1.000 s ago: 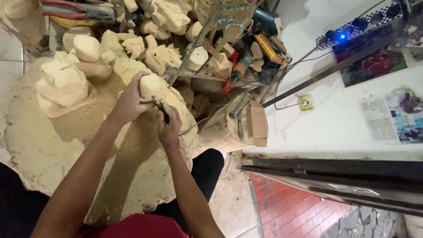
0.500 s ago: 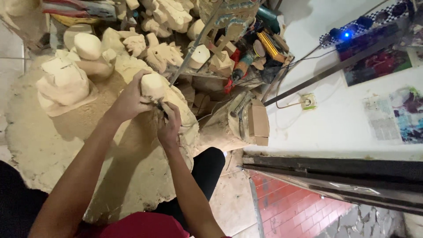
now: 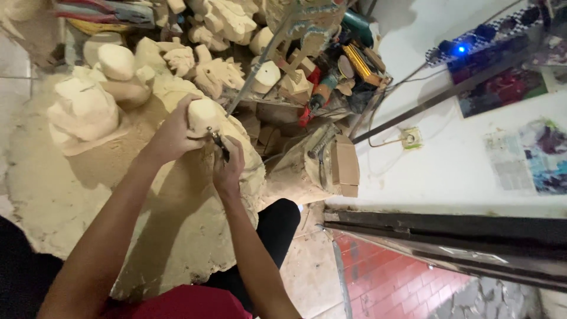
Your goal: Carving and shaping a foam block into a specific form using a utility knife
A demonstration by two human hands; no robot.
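While bracing a pale, rounded wooden carving (image 3: 204,115) against the knee-high mound of sawdust (image 3: 77,195), gripping it from the left with the left hand (image 3: 174,133), fingers curled over its top and side, seemingly to keep it from shifting under the blade; closing the right hand (image 3: 227,168) tight around the handle of a small dark carving tool (image 3: 217,142), tip pressing against the near face of the carving just below the left thumb, held short and close, probably for control on a fine cut; sitting low with a dark-trousered leg (image 3: 277,227) folded beside the heap, keeping the work near the body; lying within reach behind, other rough-cut pale figures (image 3: 221,74) and a larger blocked-out piece (image 3: 82,109) at the left; crowding the back, a clutter of power tools (image 3: 331,82) in red, yellow and teal; resting against the heap at the right, a small brown cardboard box (image 3: 344,165), plain-faced, flaps partly open; hanging on the white wall (image 3: 437,171), a square socket plate (image 3: 411,138) with a cable, a bluish printed sheet (image 3: 546,156) and a dark reddish picture (image 3: 502,88), print too small to tell
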